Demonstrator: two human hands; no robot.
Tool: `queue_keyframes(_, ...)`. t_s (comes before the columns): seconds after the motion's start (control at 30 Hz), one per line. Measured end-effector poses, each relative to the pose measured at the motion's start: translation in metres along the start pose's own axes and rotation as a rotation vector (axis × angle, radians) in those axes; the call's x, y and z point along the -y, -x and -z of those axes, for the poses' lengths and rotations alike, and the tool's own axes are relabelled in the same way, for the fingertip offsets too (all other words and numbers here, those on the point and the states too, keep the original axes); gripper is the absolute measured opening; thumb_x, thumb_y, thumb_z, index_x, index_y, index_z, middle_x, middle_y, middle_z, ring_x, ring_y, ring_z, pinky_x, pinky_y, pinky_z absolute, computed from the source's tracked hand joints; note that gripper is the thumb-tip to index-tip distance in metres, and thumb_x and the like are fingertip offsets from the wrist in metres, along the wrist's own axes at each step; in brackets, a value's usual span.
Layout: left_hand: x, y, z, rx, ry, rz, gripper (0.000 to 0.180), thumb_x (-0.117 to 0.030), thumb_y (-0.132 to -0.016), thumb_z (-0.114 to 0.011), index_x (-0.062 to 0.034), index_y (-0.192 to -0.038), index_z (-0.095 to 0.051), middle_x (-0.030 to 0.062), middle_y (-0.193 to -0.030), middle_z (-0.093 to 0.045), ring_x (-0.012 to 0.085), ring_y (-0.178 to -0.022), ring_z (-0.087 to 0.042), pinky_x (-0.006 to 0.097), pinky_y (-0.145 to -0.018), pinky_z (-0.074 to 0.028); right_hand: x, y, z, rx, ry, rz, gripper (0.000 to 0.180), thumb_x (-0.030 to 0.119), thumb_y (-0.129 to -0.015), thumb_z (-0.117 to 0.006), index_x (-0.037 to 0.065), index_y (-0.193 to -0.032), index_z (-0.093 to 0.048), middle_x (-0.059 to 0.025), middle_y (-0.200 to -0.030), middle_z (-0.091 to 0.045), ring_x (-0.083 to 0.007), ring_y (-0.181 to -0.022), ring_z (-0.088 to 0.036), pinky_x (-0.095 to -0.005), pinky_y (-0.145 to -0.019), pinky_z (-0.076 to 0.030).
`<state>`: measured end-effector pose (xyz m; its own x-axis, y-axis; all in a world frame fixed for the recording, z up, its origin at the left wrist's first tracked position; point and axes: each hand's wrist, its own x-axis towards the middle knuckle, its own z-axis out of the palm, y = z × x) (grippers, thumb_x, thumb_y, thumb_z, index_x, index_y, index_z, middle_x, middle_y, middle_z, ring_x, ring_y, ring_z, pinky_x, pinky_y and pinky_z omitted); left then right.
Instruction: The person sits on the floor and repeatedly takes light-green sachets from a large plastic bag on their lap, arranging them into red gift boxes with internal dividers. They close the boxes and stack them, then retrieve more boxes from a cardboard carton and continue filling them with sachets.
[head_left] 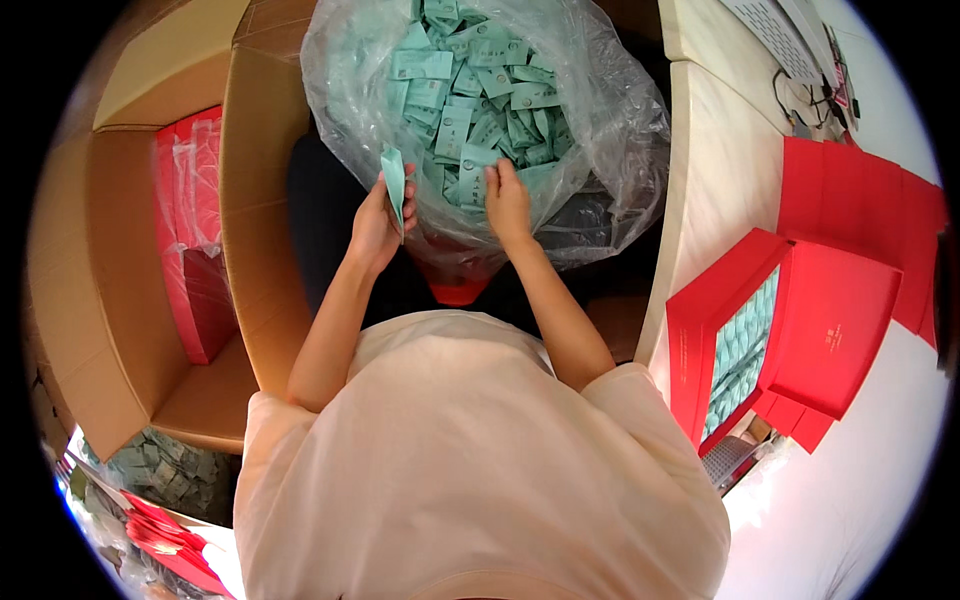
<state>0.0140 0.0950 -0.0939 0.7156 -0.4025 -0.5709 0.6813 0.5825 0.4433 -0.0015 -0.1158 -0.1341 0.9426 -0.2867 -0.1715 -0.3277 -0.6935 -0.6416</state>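
A big clear plastic bag (625, 130) gapes in front of me, filled with small pale green sachets (487, 55). At the bag's near left rim, my left hand (373, 228) is closed around a green sachet (393, 180) seen nearly edge-on; whether more are stacked behind it I cannot tell. Over the near part of the heap, my right hand (509, 205) pinches the right edge of another sachet (473, 178), which lies face up with dark print. The fingertips of both hands are partly hidden.
An open cardboard box (110, 300) on my left holds red boxes (180, 290) in plastic wrap. To my right, an open red gift box (690, 330) with rows of green sachets stands on a pale table (860, 480). Flat red boxes (850, 185) lie behind it.
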Motion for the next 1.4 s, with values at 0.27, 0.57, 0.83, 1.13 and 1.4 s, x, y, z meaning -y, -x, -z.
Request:
queue_keyframes(0.27,0.038,0.0,-0.021,-0.154,-0.41,-0.205,0.046,-0.036,-0.101,-0.031,0.0006,-0.123,-0.048,0.0088,-0.117,-0.052,0.0161,-0.109,-0.047,0.029,-0.097,-0.035,0.097,0.046,0.068,-0.035,-0.338,0.203,0.018,0.017,-0.092,-0.054,0.0,-0.098,-0.058,-0.0148,-0.084,-0.061,-0.0286,-0.071,-0.06,-0.0335,-0.063,-0.046)
queue_keyframes(0.57,0.029,0.051,-0.05,0.06,-0.117,0.072,0.059,-0.049,-0.1,-0.032,0.0001,-0.128,-0.047,0.0094,-0.117,-0.055,0.0191,-0.106,-0.053,0.031,-0.093,-0.042,0.115,0.071,0.069,-0.022,-0.385,0.463,0.035,0.019,-0.092,-0.056,0.001,-0.122,-0.051,-0.0147,-0.11,-0.054,-0.0259,-0.093,-0.056,-0.033,-0.078,-0.046)
queue_keyframes(0.83,0.012,0.059,-0.068,0.099,-0.264,0.229,0.051,-0.051,-0.098,-0.034,-0.0076,-0.094,-0.059,0.0029,-0.074,-0.059,0.0131,-0.059,-0.054,0.026,-0.054,-0.045,0.117,0.085,0.112,0.132,-0.196,0.484,0.039,0.015,-0.087,-0.061,0.006,-0.124,-0.054,-0.0174,-0.103,-0.064,-0.0354,-0.092,-0.06,-0.0412,-0.081,-0.048)
queue_keyframes(1.13,0.022,0.06,-0.114,0.268,-0.517,0.32,0.05,-0.054,-0.096,-0.039,-0.0081,-0.091,-0.06,0.0011,-0.065,-0.054,0.0127,-0.055,-0.053,0.025,-0.05,-0.041,0.108,0.127,0.145,-0.319,-0.405,0.104,0.017,0.008,-0.092,-0.053,0.003,-0.106,-0.061,-0.0157,-0.094,-0.066,-0.0301,-0.081,-0.066,-0.0337,-0.067,-0.051)
queue_keyframes(1.4,0.072,0.11,-0.233,0.508,-0.56,-0.323,0.048,-0.041,-0.103,-0.026,-0.003,-0.127,-0.043,0.0075,-0.119,-0.051,0.0143,-0.102,-0.051,0.029,-0.091,-0.041,0.102,0.22,0.199,-0.516,-0.456,-0.029,0.046,0.022,-0.086,-0.068,0.0,-0.121,-0.047,-0.0151,-0.099,-0.062,-0.0211,-0.087,-0.06,-0.0307,-0.075,-0.048)
